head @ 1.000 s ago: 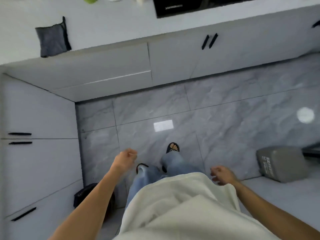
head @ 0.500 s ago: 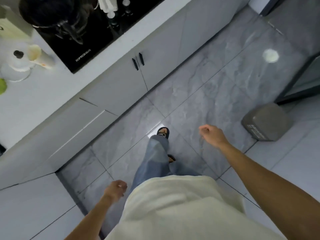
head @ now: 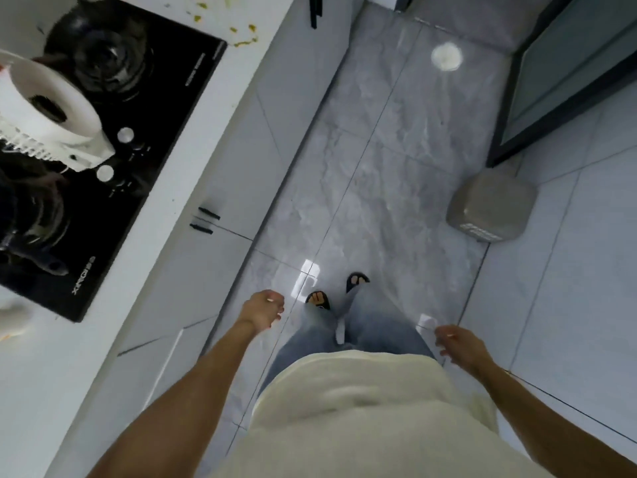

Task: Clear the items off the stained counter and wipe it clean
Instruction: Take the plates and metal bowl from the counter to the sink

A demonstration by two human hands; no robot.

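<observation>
The white counter (head: 220,108) runs along the left, with yellow-green food scraps (head: 245,36) scattered on it beyond the black gas hob (head: 113,143). A white plastic appliance (head: 44,112) sits on the hob's left part. My left hand (head: 262,310) hangs over the floor beside the cabinet fronts, fingers loosely curled and holding nothing. My right hand (head: 456,343) hangs low at the right, fingers loosely apart, empty. Both hands are away from the counter.
White cabinet doors with black handles (head: 203,220) stand below the counter. A grey bin (head: 491,210) lies on the tiled floor at the right, next to a dark-framed glass door (head: 565,74). My feet in black sandals (head: 319,300) stand on grey marble tiles.
The view has swung along the counter, bringing the hob close at left and the scraps into sight. My left hand rose forward; my right hand dropped back to my side.
</observation>
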